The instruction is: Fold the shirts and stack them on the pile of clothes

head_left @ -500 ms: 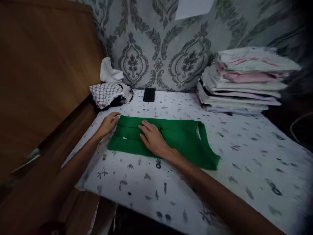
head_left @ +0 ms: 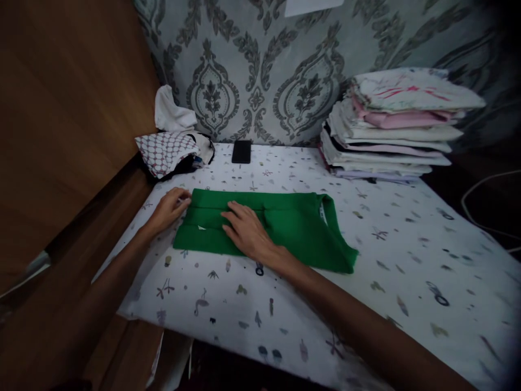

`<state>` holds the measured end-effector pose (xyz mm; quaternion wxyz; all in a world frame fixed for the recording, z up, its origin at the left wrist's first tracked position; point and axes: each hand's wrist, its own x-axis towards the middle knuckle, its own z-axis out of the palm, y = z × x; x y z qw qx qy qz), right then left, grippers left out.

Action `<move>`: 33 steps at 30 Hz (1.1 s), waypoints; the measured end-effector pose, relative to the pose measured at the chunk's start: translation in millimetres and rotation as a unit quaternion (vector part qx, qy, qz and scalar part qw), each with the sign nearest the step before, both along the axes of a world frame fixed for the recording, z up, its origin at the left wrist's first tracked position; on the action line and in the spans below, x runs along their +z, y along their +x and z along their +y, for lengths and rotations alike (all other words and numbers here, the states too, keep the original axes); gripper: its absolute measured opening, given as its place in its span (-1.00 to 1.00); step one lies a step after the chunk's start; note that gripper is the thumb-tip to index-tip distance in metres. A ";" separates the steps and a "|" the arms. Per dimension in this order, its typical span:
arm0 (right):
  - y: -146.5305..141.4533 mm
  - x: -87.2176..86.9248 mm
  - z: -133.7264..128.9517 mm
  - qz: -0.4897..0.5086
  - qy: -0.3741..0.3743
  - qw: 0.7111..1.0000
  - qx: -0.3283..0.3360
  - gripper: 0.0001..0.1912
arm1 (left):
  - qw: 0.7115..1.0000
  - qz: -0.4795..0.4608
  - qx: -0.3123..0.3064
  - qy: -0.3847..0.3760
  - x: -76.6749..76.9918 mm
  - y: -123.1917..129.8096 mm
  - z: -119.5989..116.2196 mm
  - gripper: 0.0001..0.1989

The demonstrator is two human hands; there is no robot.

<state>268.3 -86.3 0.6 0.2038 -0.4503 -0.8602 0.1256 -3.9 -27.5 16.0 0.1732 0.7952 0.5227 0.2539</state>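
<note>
Gripping nothing, my right hand (head_left: 248,232) lies spread on 1 folded green fabric garment (head_left: 301,225) atop the white printed sheet (head_left: 228,309) — my left hand (head_left: 167,209) curls at the garment's corner, hold unclear on my feed.

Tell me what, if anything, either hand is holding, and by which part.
The right hand rests spread on the green cloth, gripping nothing. The left hand is by its far left corner; whether it pinches there cannot be told.
</note>
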 end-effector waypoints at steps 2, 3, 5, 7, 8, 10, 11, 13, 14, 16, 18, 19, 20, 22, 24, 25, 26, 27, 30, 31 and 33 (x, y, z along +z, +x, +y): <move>-7.1 3.0 -8.0 0.005 -0.010 0.999 0.031 -0.57 | 0.996 0.020 -0.056 -0.065 11.6 -1.9 -18.5 -0.66; -10.3 3.5 -11.5 0.006 -0.016 0.999 0.043 -0.57 | 0.993 0.033 -0.078 -0.086 14.8 -2.7 -27.3 -0.67; -15.2 3.1 -16.7 0.010 -0.025 0.998 0.062 -0.58 | 0.991 0.050 -0.088 -0.089 15.4 -3.8 -41.2 -0.66; -18.5 2.3 -19.4 0.019 -0.039 0.997 0.067 -0.58 | 0.995 0.048 -0.052 -0.072 10.5 -4.3 -47.4 -0.59; -20.3 2.4 -19.9 0.030 -0.049 0.996 0.063 -0.57 | 0.997 0.040 -0.023 -0.068 7.4 -4.2 -47.4 -0.55; -25.5 4.0 -19.3 0.069 -0.073 0.994 0.045 -0.53 | 0.996 0.015 0.037 -0.081 2.7 -3.2 -42.5 -0.47; -29.7 5.5 -18.0 0.098 -0.085 0.991 0.033 -0.51 | 0.993 0.000 0.068 -0.098 1.9 -2.3 -38.5 -0.45; -41.5 8.9 -13.0 0.167 -0.106 0.980 0.009 -0.48 | 0.981 -0.038 0.121 -0.148 3.4 0.2 -30.0 -0.42; -48.9 10.3 -9.4 0.204 -0.113 0.972 -0.003 -0.47 | 0.972 -0.057 0.140 -0.177 5.4 1.8 -26.2 -0.41; -65.1 11.0 0.0 0.277 -0.122 0.953 -0.033 -0.49 | 0.955 -0.093 0.163 -0.228 10.4 5.8 -20.4 -0.42; -80.1 8.4 10.2 0.337 -0.138 0.928 -0.078 -0.53 | 0.943 -0.113 0.171 -0.262 15.0 10.7 -16.2 -0.47; -86.1 6.2 14.8 0.359 -0.150 0.915 -0.104 -0.55 | 0.939 -0.115 0.174 -0.272 16.8 13.3 -14.4 -0.49; -90.7 3.9 18.5 0.374 -0.163 0.904 -0.128 -0.56 | 0.936 -0.114 0.178 -0.280 18.3 15.9 -12.6 -0.51; -95.7 0.8 22.7 0.377 -0.177 0.896 -0.154 -0.57 | 0.930 -0.100 0.187 -0.298 21.2 20.4 -10.1 -0.52; -95.9 2.5 23.3 0.338 -0.176 0.914 -0.141 -0.56 | 0.923 -0.087 0.182 -0.327 25.0 23.0 -10.2 -0.53; -94.9 5.5 23.1 0.303 -0.171 0.929 -0.124 -0.54 | 0.919 -0.083 0.171 -0.344 27.4 23.3 -11.7 -0.53; -93.6 9.9 23.0 0.260 -0.167 0.945 -0.106 -0.54 | 0.916 -0.082 0.157 -0.359 30.1 22.9 -14.3 -0.53; -92.4 15.2 23.4 0.213 -0.163 0.959 -0.089 -0.56 | 0.914 -0.082 0.144 -0.372 33.1 21.7 -17.7 -0.52; -90.3 31.8 28.5 0.085 -0.156 0.982 -0.070 -0.66 | 0.906 -0.100 0.131 -0.390 41.5 15.0 -30.7 -0.50; -90.0 36.0 30.8 0.057 -0.154 0.984 -0.072 -0.68 | 0.903 -0.115 0.132 -0.392 43.4 12.2 -34.9 -0.48; -89.4 41.0 34.4 0.030 -0.147 0.986 -0.077 -0.69 | 0.897 -0.147 0.122 -0.398 45.4 7.1 -41.9 -0.44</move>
